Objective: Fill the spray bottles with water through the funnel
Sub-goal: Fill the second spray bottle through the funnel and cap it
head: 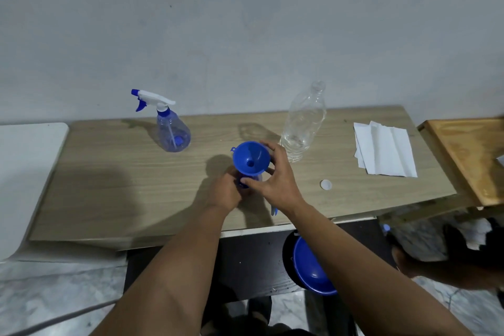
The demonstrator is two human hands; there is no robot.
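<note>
My right hand [272, 177] has its fingers [268, 148] curled around the rim of the blue funnel [251, 158], thumb on the near side and the others over the far edge, so they pinch the funnel between them. The funnel sits upright in the neck of a spray bottle [249, 181] near the middle of the table [122, 185], most of that bottle hidden behind my hands. My left hand [226, 191] wraps around the bottle just below the funnel, its fingers closed on the bottle's body. A second spray bottle [170, 128], clear with a blue tint and its white and blue trigger head screwed on, stands upright toward the back left of the table, well apart from my hands. A clear plastic water bottle [302, 123] stands uncapped just behind and to the right of the funnel, with a little water in the bottom. Its small white cap [326, 185] lies flat on the table to the right of my right hand. Folded white paper towels [384, 150] lie farther right. Below the table's front edge a blue bowl [313, 267] shows
</note>
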